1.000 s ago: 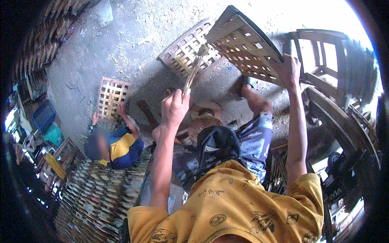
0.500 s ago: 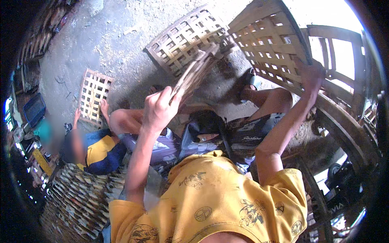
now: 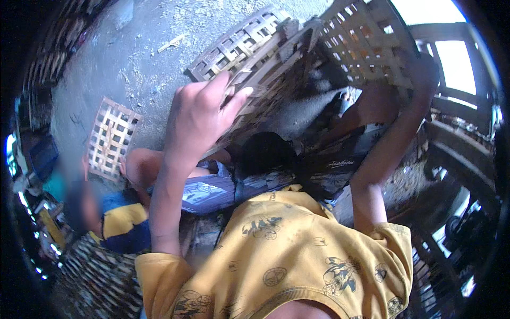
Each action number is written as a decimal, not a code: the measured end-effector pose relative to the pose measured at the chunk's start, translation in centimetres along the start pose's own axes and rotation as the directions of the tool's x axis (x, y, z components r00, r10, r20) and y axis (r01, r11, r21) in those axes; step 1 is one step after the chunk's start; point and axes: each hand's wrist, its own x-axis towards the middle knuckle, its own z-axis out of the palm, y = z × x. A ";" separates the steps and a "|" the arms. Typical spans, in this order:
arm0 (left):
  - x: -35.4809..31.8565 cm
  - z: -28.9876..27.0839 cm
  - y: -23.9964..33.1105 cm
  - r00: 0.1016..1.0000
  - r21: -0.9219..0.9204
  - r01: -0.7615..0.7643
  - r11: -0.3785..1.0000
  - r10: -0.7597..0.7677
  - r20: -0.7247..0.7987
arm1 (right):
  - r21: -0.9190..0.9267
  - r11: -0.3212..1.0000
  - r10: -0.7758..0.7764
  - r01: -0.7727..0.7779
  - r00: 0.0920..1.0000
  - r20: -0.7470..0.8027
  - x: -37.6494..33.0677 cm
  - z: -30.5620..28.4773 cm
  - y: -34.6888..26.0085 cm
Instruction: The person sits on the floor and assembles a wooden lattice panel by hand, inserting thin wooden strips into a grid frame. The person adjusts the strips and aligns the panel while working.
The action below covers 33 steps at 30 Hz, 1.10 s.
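Observation:
My left hand (image 3: 196,117) is closed round the near end of a slatted bamboo panel (image 3: 276,66), tilted up above my knees. The far end of this panel meets a lattice panel (image 3: 366,42) of woven bamboo strips, standing on edge at the upper right. My right hand (image 3: 422,77), dark in the shade, is closed at the right rim of that lattice panel; its fingers are hard to make out. Behind the slatted panel, another woven panel (image 3: 239,40) lies on the ground, partly covered.
At left a person (image 3: 125,223) in a yellow and navy shirt has a small woven panel (image 3: 114,138). A stack of woven pieces (image 3: 101,282) lies at lower left. A wooden frame (image 3: 457,138) stands at right, and a thin stick (image 3: 171,42) rests on the ground.
My left hand has come closer and higher, and the slatted panel has turned to show more of its face. The lattice panel in my right hand has shifted slightly up and right.

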 end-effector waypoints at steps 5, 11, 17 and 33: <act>-0.3 0.4 -1.3 0.999 0.043 -0.023 0.999 0.025 -0.040 | 0.035 0.998 -0.046 0.050 0.994 -0.103 1.1 1.4 1.3; 1.6 -0.8 -2.4 1.000 0.067 0.014 0.998 -0.015 0.014 | 0.085 0.982 -0.157 0.171 0.976 -0.150 -0.6 0.6 -0.8; 2.8 -2.0 -6.3 0.999 0.088 0.042 0.995 -0.043 0.015 | -0.238 0.950 -0.294 0.204 0.843 -0.450 -5.3 -0.8 -0.7; -2.9 -8.0 -17.3 0.709 0.049 0.213 0.976 -0.119 -0.695 | 0.288 0.951 -0.038 0.114 0.966 -0.257 -1.1 -0.9 -0.7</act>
